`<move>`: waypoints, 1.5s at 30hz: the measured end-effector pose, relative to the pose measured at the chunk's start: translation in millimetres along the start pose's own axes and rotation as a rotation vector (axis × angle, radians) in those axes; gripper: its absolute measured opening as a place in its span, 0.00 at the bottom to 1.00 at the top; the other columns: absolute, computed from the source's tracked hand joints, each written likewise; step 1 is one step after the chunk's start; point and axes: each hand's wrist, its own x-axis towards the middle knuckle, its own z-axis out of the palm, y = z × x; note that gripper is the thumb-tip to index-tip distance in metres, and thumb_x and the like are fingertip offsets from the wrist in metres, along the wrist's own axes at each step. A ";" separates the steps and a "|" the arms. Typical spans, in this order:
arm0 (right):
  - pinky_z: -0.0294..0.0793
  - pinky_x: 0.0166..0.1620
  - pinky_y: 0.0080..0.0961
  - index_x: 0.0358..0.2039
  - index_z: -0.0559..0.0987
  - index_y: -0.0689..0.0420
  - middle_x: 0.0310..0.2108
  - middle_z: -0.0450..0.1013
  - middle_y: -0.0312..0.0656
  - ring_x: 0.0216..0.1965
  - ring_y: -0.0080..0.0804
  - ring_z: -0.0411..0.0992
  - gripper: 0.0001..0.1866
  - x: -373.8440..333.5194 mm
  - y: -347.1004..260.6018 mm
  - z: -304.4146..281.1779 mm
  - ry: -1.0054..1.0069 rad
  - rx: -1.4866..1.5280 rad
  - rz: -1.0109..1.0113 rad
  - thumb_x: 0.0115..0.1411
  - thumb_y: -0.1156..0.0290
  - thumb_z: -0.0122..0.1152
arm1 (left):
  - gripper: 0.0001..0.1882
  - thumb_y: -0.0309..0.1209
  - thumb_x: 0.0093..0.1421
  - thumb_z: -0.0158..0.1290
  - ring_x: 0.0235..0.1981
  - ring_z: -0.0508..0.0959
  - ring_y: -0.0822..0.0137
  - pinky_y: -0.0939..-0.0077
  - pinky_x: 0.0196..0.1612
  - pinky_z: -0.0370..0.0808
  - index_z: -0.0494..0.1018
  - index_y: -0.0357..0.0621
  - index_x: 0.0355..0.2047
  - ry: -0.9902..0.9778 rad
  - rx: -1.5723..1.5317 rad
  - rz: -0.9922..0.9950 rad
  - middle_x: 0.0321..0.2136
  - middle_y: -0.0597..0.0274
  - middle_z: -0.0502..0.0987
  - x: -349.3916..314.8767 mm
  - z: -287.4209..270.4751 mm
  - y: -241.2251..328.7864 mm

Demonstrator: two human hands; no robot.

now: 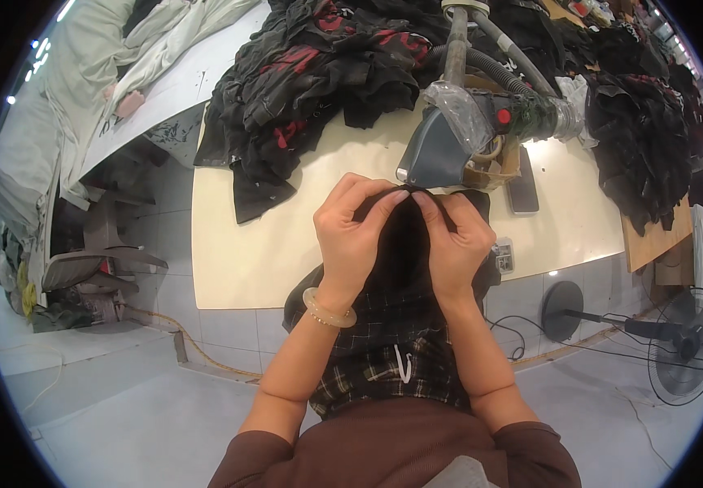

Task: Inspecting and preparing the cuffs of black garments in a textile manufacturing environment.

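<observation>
Both thumbs and forefingers pinch the upper edge of a piece of black fabric [404, 244], probably a garment. My left hand [351, 232] closes on it just left of the middle. Close beside it, my right hand [456, 244] grips the same edge, the two thumb tips almost touching. From there the cloth hangs down between my forearms over my lap, so its full shape is hidden. Right beyond my fingertips stands a dark grey machine head [435, 150] with a metal-tipped front and clear plastic wrapped round its side.
A pale table [237, 260] carries a heap of black garments [319, 89] with red prints. More dark clothes [640, 146] lie at the right. A phone [524, 183] rests beside the machine. A ribbed hose [498, 69] rises behind it. A floor fan [685, 350] stands lower right.
</observation>
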 end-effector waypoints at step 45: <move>0.66 0.25 0.23 0.27 0.78 0.63 0.21 0.71 0.41 0.20 0.32 0.69 0.06 -3.0 2.2 -2.7 -0.032 -0.024 -0.035 0.51 0.79 0.69 | 0.07 0.21 0.53 0.61 0.26 0.68 0.77 0.85 0.31 0.65 0.76 0.29 0.31 -0.034 0.006 -0.052 0.23 0.67 0.69 1.3 0.1 7.4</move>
